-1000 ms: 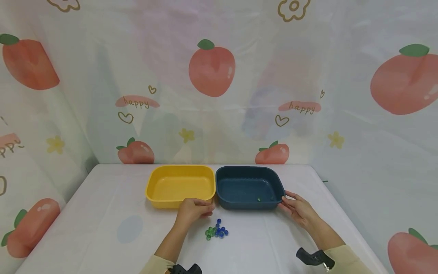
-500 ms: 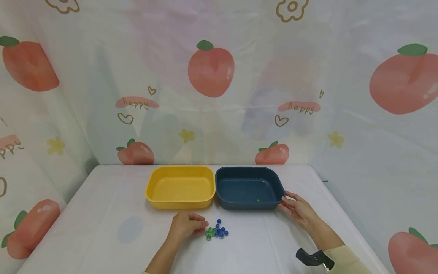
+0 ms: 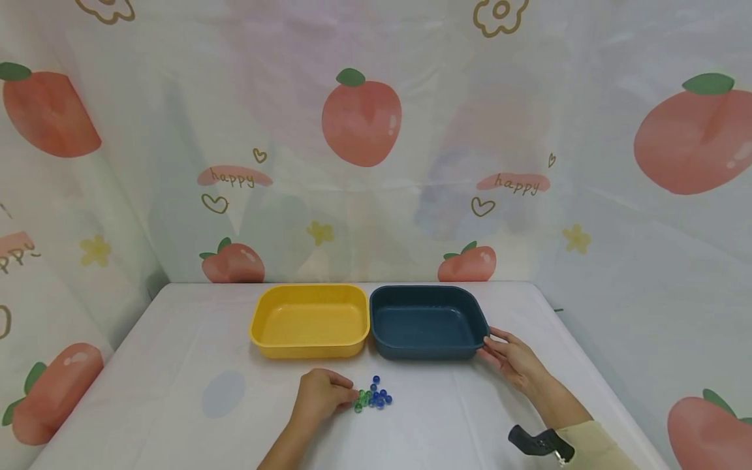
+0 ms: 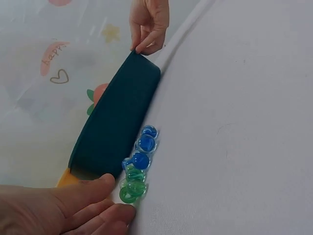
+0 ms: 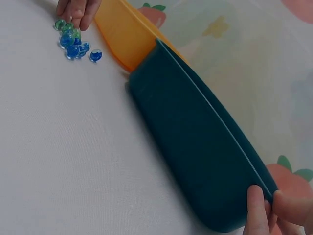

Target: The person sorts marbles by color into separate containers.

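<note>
Marbles (image 3: 376,395) are lying on the table (image 3: 446,424), coming within reach as the left hand (image 3: 320,391), fingers parted, seemingly empty, is arriving from the yellow bin (image 3: 311,351); the right hand (image 3: 517,365) is pinching the blue bin (image 3: 425,354) by its rim.

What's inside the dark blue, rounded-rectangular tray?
In the head view, the dark blue tray shows only its bare interior. Its near wall hides the closest floor strip, so anything there cannot be seen.
</note>
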`<state>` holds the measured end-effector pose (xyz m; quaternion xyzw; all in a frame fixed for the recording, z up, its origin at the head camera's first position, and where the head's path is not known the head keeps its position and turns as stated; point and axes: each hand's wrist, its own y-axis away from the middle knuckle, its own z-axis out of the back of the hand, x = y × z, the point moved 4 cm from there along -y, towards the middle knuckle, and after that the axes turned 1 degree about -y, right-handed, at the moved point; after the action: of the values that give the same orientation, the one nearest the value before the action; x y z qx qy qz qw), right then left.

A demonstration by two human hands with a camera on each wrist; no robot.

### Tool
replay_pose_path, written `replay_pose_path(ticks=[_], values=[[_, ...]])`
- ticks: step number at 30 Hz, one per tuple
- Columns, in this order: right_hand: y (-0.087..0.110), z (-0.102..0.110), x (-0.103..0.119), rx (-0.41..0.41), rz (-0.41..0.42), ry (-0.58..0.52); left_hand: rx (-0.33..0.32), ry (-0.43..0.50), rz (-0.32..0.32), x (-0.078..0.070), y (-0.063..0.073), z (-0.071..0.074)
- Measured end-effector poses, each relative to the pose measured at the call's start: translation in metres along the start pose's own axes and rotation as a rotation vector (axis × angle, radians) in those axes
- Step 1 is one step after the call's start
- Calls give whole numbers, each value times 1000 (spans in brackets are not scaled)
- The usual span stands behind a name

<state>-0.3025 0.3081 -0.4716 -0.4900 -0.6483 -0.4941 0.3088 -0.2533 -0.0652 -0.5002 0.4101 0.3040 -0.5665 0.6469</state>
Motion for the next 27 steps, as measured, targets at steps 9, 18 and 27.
replay_pose_path(ticks=[9, 18, 27], values=[[1, 0, 0, -6, 3, 1, -37, -133, -45, -11, 3, -6], [0, 0, 0, 2, 5, -3, -49, -139, -65, -8, 3, -4], [2, -1, 0, -1, 12, 0, -9, -66, -19, -1, 0, -1]])
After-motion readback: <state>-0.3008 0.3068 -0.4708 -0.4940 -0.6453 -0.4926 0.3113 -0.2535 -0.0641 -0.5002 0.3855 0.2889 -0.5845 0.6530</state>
